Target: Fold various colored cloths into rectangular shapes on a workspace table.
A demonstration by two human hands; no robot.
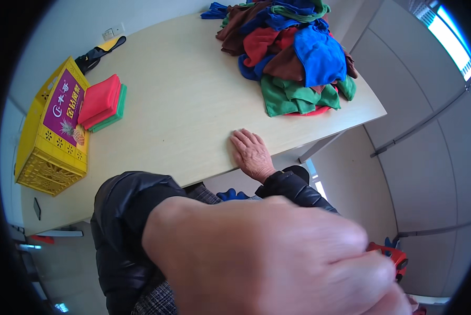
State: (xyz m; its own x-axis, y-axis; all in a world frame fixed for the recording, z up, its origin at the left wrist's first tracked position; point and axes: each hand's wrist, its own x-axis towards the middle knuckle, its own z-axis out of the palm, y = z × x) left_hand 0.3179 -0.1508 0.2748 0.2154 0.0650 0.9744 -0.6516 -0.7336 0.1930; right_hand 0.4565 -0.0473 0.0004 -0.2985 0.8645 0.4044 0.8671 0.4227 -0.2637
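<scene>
While your right hand point(252, 155) lies flat and open on the table point(183, 105), palm down near the front edge, it grips nothing. Your left hand point(277, 257) fills the lower part of the head view, close to the camera and blurred; its fingers look curled, but you cannot tell whether they grip anything. A heap of cloths point(288, 52) in blue, red, green and brown sits at the far right of the table, well apart from the flat hand. A folded stack point(103, 102) of red and green cloths rests at the left, beside a yellow crate point(51, 131).
</scene>
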